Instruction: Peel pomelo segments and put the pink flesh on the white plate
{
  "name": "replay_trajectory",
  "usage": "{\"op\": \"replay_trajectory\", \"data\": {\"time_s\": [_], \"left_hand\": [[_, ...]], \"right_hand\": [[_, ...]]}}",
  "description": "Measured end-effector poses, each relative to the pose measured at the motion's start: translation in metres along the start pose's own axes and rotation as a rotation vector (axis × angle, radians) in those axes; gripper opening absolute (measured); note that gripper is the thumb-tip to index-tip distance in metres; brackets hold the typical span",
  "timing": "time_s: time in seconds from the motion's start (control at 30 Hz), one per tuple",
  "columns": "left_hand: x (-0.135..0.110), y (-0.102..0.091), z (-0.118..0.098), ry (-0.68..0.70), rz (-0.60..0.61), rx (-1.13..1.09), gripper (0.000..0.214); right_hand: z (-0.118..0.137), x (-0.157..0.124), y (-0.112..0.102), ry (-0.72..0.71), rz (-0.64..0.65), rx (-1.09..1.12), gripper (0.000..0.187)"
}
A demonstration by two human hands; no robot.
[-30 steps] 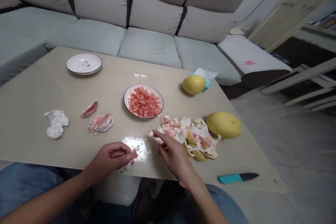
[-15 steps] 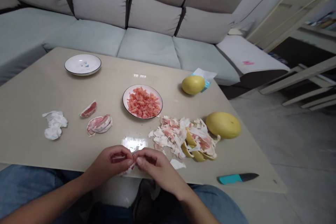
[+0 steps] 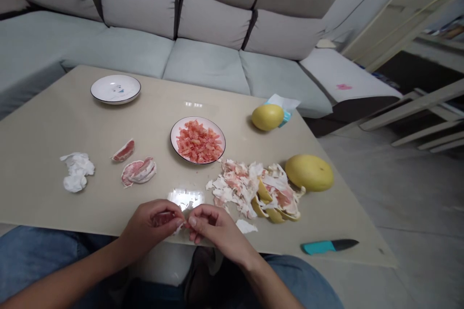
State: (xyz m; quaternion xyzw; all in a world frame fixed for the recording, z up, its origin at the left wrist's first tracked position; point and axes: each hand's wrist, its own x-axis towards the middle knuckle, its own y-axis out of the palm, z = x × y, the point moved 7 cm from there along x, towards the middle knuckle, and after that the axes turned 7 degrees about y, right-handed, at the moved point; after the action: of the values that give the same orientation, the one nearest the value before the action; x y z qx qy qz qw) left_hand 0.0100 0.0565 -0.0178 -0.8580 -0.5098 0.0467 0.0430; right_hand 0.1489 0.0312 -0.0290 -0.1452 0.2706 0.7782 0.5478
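Crumpled white tissue (image 3: 76, 173); patterned white plate (image 3: 115, 89); two pink pomelo wedges (image 3: 138, 172) on glossy beige tabletop (image 3: 61, 120). Left hand (image 3: 150, 223) curled closed around juicy pink segment (image 3: 162, 218), right hand (image 3: 213, 230) pinching its papery edge. Ceramic plate (image 3: 172, 139) heaped with pulp; fibrous pith-and-rind pile (image 3: 246, 188); yellow pomelos (image 3: 309, 173) (two, dimpled); teal-handled knife (image 3: 328, 246).

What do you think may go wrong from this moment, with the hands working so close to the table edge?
The pink pomelo segment in the left hand is right over the edge of the beige table, so it might drop onto the blue jeans. The black-bladed knife with teal handle lies near the edge too; the right hand or its arm might knock it off.
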Motion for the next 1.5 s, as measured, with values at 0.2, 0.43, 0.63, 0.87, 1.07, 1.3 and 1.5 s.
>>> {"op": "replay_trajectory", "data": {"time_s": [0.2, 0.43, 0.63, 0.87, 1.07, 1.3, 1.5], "left_hand": [[0.0, -0.001, 0.002, 0.002, -0.003, 0.064, 0.01], [-0.002, -0.003, -0.004, 0.068, -0.002, 0.301, 0.01], [-0.001, -0.002, -0.002, 0.042, 0.006, 0.237, 0.009], [0.0, 0.005, 0.009, -0.153, 0.072, -0.087, 0.012], [0.001, 0.004, 0.011, -0.226, 0.093, -0.197, 0.016], [0.0, 0.006, 0.02, -0.268, 0.11, -0.279, 0.021], [0.001, 0.005, 0.023, -0.302, 0.097, -0.321, 0.022]], "right_hand": [[0.002, -0.003, 0.002, -0.001, -0.003, -0.031, 0.029], [0.005, -0.005, 0.0, -0.082, -0.101, -0.191, 0.022], [0.015, -0.01, 0.0, -0.236, -0.233, -0.394, 0.009], [0.021, -0.016, 0.005, -0.378, -0.253, -0.572, 0.005], [0.032, -0.022, 0.002, -0.566, -0.309, -0.82, 0.003], [0.036, -0.023, 0.001, -0.607, -0.257, -0.847, 0.006], [0.034, -0.023, -0.002, -0.609, -0.271, -0.9, 0.01]]}}
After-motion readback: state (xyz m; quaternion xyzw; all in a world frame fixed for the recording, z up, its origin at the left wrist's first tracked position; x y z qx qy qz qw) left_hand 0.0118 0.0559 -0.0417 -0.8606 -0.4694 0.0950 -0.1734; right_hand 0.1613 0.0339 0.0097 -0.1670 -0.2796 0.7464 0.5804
